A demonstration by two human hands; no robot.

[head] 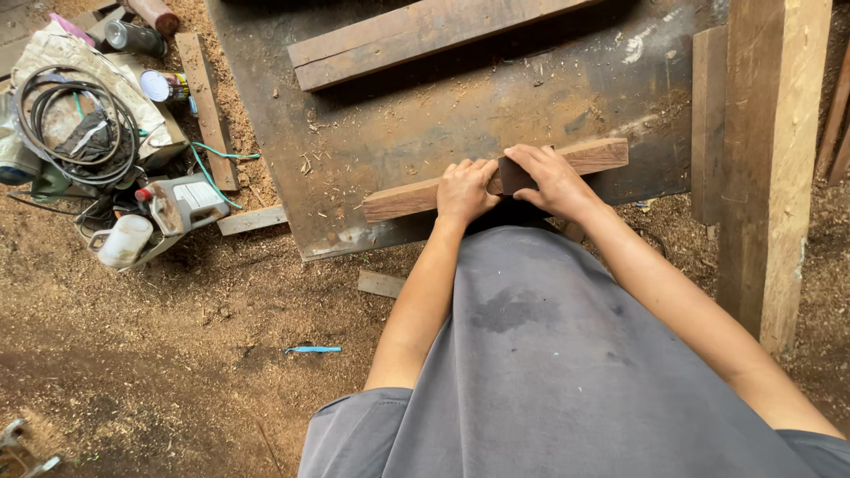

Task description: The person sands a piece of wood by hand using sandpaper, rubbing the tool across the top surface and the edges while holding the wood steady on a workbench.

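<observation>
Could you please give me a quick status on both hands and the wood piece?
Left hand pressed on the wood strip. Right hand gripping a dark block against it. Strip lies on the dark board; nothing obstructing.

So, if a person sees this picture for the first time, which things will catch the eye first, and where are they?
First, the two hands at the centre: the left hand and the right hand press together on a reddish wooden bar that lies on a dark, dusty board. At the upper left sits a coil of black cable among tools and cans. Sawdust covers the ground.
</observation>
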